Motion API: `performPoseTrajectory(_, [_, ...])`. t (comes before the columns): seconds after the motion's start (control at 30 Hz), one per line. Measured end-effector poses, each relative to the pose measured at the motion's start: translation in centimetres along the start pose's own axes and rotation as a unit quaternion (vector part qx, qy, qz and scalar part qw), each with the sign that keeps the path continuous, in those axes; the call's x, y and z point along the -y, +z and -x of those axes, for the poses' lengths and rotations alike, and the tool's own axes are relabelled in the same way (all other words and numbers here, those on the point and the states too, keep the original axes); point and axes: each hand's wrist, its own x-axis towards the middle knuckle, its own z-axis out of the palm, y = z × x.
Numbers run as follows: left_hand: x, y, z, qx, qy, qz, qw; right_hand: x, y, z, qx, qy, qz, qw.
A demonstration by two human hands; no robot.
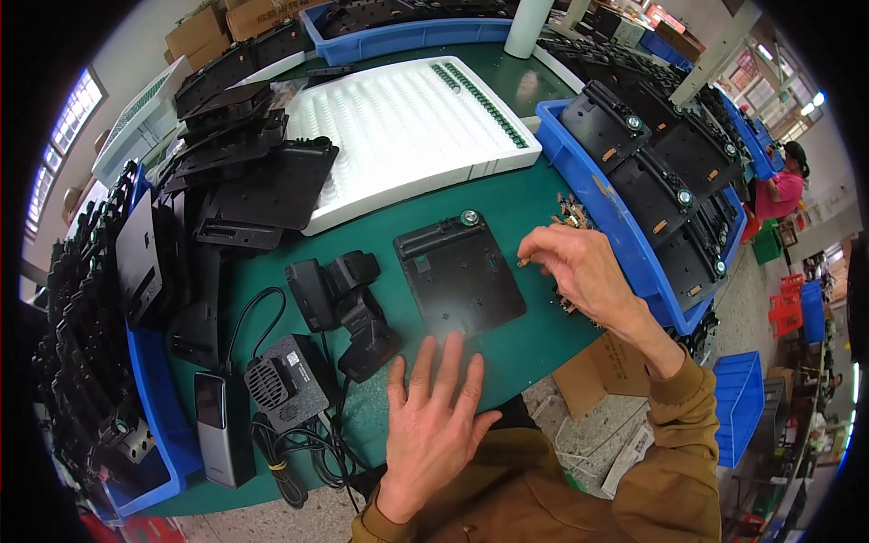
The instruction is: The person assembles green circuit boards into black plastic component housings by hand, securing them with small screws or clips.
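Note:
A flat black plastic plate (466,291) lies on the green tabletop in front of me, with a round silver piece (469,217) at its far right corner. My left hand (430,434) rests at the plate's near edge, fingers spread and fingertips touching it. Just right of the plate, my right hand (587,273) pinches a small brass-coloured metal part (522,262) between thumb and fingertips. Partly hidden behind that hand is a loose heap of similar small metal parts (570,213).
At the right stands a blue bin (588,204) of black plates, each with a silver piece. Beyond the plate lies a white foam tray (380,136). More black plates (262,195) are stacked leftward, near a power bank (223,430), black devices (348,308) and coiled cables (290,466).

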Motion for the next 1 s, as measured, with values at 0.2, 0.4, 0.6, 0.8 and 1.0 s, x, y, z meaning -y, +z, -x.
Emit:
performPoseTrajectory(0.2, [0.1,0.2,0.1,-0.004,0.001,0.003,1.0,1.0,0.5,-2.2,0.03,0.037,-0.128,0.991])
performPoseTrajectory(0.4, [0.2,0.1,0.1,-0.007,0.002,0.007,1.0,0.7,1.3,-2.5,0.057,0.025,-0.104,0.993])
performPoseTrajectory(0.6, [0.2,0.3,0.1,-0.011,0.003,0.007,1.0,0.8,1.5,-2.7,0.079,0.036,-0.128,0.988])
performPoseTrajectory(0.8, [0.2,0.3,0.1,-0.012,0.002,0.013,1.0,0.5,1.8,-2.6,0.061,-0.003,-0.083,0.995])
performPoseTrajectory(1.0, [0.2,0.2,0.1,-0.011,0.001,0.02,1.0,0.1,2.4,-2.1,0.047,-0.012,-0.094,0.994])
